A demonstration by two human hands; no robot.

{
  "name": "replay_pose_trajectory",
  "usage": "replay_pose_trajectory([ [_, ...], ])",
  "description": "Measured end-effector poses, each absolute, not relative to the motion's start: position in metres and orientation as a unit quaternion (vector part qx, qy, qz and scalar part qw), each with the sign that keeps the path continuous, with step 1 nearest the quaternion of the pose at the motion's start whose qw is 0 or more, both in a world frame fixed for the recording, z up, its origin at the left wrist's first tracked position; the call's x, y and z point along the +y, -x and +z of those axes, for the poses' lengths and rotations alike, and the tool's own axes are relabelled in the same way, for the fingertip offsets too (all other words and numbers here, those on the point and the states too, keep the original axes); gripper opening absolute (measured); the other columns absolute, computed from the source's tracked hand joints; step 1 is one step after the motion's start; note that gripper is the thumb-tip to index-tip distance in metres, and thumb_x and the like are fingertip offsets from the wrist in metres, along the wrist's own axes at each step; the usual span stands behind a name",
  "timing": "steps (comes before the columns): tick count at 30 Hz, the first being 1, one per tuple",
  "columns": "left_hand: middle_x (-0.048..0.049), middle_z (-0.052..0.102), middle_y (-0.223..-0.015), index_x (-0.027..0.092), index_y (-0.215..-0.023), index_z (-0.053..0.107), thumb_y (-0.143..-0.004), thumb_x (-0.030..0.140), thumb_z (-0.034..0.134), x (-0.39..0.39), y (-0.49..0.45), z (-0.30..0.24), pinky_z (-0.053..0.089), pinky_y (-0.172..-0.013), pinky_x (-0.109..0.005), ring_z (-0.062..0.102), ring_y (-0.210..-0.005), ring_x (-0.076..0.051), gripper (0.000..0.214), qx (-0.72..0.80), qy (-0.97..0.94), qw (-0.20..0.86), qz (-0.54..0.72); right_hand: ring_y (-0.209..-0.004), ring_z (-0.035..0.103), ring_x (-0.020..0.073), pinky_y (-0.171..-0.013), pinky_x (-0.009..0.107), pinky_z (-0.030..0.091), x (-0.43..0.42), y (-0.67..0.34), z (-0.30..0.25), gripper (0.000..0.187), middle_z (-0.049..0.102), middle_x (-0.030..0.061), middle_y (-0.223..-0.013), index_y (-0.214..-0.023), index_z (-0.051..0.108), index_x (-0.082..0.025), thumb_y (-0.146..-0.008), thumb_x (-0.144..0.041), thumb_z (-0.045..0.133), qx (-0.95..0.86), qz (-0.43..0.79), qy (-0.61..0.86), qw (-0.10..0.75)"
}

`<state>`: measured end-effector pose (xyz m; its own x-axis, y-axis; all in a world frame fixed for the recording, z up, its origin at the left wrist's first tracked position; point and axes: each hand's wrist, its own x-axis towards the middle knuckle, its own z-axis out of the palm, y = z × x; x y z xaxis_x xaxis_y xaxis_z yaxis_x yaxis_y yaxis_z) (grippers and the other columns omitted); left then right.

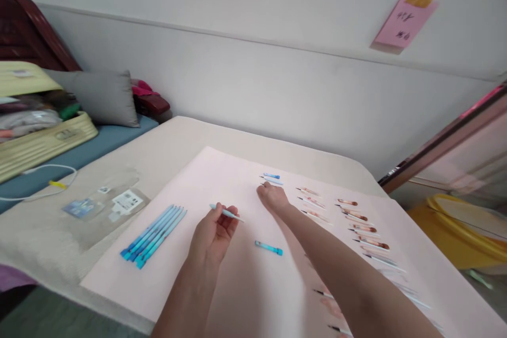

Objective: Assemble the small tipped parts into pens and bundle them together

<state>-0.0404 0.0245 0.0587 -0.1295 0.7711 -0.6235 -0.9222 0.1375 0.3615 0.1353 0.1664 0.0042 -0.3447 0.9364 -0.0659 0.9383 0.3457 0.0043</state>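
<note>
My left hand [217,229] is closed on a pale blue pen barrel [227,213], its thin end pointing right. Farther off, my right hand [274,195] rests low over the pink sheet [225,179] with its fingers pinched. A small dark tip peeks out beside those fingers; the rest of that pen piece is hidden. Just beyond lie a blue pen cap [271,175] and a pale blue pen piece [273,181] with a dark tip. A teal pen cap [269,248] lies between my forearms. Several blue pens [156,235] lie side by side at the left.
Rows of pen parts [362,229], caps and dark-tipped pieces, spread along the sheet's right side. Clear plastic packaging [109,203] lies to the left. A grey pillow [97,96] and an open cream case [47,140] stand beyond. At right is a yellow tub [459,232].
</note>
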Motion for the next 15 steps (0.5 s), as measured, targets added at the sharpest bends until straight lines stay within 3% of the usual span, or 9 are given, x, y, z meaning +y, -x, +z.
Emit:
replay_pose_trajectory([
  [6, -0.0066, 0.062, -0.076, 0.013, -0.078, 0.053, -0.08, 0.013, 0.057, 0.024, 0.039, 0.058, 0.058, -0.06, -0.028, 0.066, -0.068, -0.016, 0.004, 0.382, 0.103, 0.653, 0.646, -0.094, 0.056, 0.0255, -0.075, 0.033, 0.036, 0.17, -0.124, 0.009, 0.024, 0.06, 0.0189, -0.102, -0.095, 0.064, -0.009, -0.085, -0.01, 0.042, 0.838, -0.026, -0.544, 0.029],
  [12, -0.0075, 0.062, -0.074, 0.012, -0.075, 0.053, -0.081, 0.013, 0.056, 0.024, 0.04, 0.057, 0.057, -0.055, -0.026, 0.065, -0.067, -0.016, 0.006, 0.373, 0.091, 0.665, 0.641, -0.081, 0.058, 0.0166, -0.065, 0.025, 0.036, 0.111, -0.133, 0.019, 0.026, 0.063, 0.0069, -0.094, -0.09, 0.063, -0.017, -0.09, -0.022, 0.037, 0.825, -0.036, -0.562, -0.036],
  [15, -0.0069, 0.062, -0.073, 0.012, -0.076, 0.053, -0.081, 0.012, 0.055, 0.023, 0.039, 0.058, 0.057, -0.054, -0.026, 0.065, -0.066, -0.016, 0.006, 0.365, 0.094, 0.664, 0.645, -0.081, 0.056, 0.0126, -0.068, 0.021, 0.036, 0.064, -0.14, 0.015, 0.023, 0.062, 0.0021, -0.09, -0.088, 0.062, -0.02, -0.089, -0.022, 0.039, 0.829, -0.049, -0.554, -0.063],
])
